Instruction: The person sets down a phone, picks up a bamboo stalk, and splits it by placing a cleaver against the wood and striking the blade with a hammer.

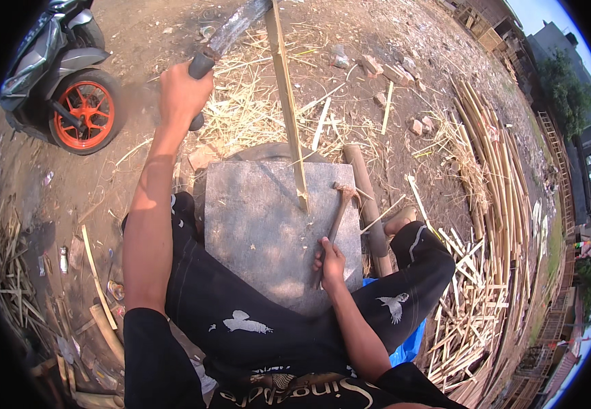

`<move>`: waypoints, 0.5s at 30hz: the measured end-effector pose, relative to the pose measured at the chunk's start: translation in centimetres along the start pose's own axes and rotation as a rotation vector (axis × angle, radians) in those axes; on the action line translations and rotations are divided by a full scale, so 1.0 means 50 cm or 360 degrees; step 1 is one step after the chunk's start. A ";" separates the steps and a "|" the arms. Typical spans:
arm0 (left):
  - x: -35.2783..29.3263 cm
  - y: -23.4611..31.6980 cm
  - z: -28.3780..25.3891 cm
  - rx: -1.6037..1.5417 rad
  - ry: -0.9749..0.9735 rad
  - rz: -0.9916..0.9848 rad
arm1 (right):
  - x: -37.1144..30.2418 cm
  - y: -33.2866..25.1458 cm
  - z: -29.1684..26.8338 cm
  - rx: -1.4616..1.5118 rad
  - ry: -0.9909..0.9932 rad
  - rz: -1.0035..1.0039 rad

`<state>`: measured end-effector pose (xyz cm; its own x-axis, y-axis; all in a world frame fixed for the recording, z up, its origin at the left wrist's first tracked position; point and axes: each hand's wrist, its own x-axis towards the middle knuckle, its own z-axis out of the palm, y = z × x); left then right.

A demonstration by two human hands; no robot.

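My left hand (185,94) is raised ahead on the left, closed round the dark handle of a large knife. Its broad grey blade (237,28) reaches up and right to the top end of a bamboo strip (284,88), where they meet at the picture's edge. The long, narrow strip stands nearly upright, its lower end on a worn grey board (248,266) between my legs. Over the board's right side, my right hand (331,262) grips a hammer (340,215) by its handle, head pointing away from me. Whether the hammer head touches the board I cannot tell.
A grey motor scooter (64,75) with an orange wheel stands at the far left. Beside the board lies a thick pole (366,198). Long bamboo poles (500,177) and piled split strips (469,327) lie at the right. Shavings (248,105) and broken bricks (398,75) litter the ground ahead.
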<state>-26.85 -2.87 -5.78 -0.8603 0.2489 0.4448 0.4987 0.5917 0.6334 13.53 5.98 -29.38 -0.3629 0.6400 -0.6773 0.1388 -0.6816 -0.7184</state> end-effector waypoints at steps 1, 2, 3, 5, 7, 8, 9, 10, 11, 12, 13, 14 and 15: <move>-0.001 0.001 -0.001 -0.0007 0.0002 0.0019 | 0.001 0.000 0.001 -0.0004 0.0009 0.0004; -0.005 0.002 -0.003 -0.0013 0.0004 0.0038 | 0.001 -0.001 0.001 -0.0009 0.0017 0.0008; -0.005 0.004 -0.005 -0.0019 0.0008 0.0065 | 0.001 -0.001 0.003 -0.0008 0.0023 0.0001; -0.003 0.008 -0.002 -0.0030 0.0001 0.0052 | 0.000 -0.002 0.004 -0.0006 0.0034 -0.0015; -0.003 0.009 -0.002 -0.0011 -0.0022 0.0016 | -0.001 -0.005 0.004 -0.0015 0.0026 -0.0007; 0.000 0.009 -0.003 0.0008 -0.0036 -0.0011 | 0.000 -0.007 0.005 -0.0020 0.0023 -0.0004; -0.002 0.009 -0.004 0.0028 -0.0057 -0.0047 | 0.001 -0.005 0.002 -0.0031 0.0027 -0.0021; -0.002 0.012 -0.004 0.0032 -0.0070 -0.0037 | 0.003 -0.003 0.000 -0.0042 0.0031 -0.0039; 0.000 0.019 -0.005 0.0035 -0.0082 -0.0027 | 0.005 -0.003 -0.001 -0.0054 0.0035 -0.0057; -0.001 0.021 -0.007 0.0049 -0.0093 -0.0022 | 0.006 -0.002 -0.002 -0.0084 0.0055 -0.0069; -0.004 0.022 -0.008 0.0040 -0.0110 -0.0034 | 0.007 -0.003 -0.004 -0.0114 0.0075 -0.0082; -0.006 0.022 -0.008 0.0032 -0.0126 -0.0046 | 0.007 -0.004 -0.006 -0.0143 0.0094 -0.0095; -0.006 0.021 -0.008 0.0014 -0.0136 -0.0056 | 0.004 -0.008 -0.009 -0.0169 0.0122 -0.0091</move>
<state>-26.00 -2.64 -4.98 -0.8833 0.2924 0.3665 0.4675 0.6080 0.6417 13.81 6.54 -29.33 -0.3023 0.7047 -0.6419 0.2178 -0.6046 -0.7662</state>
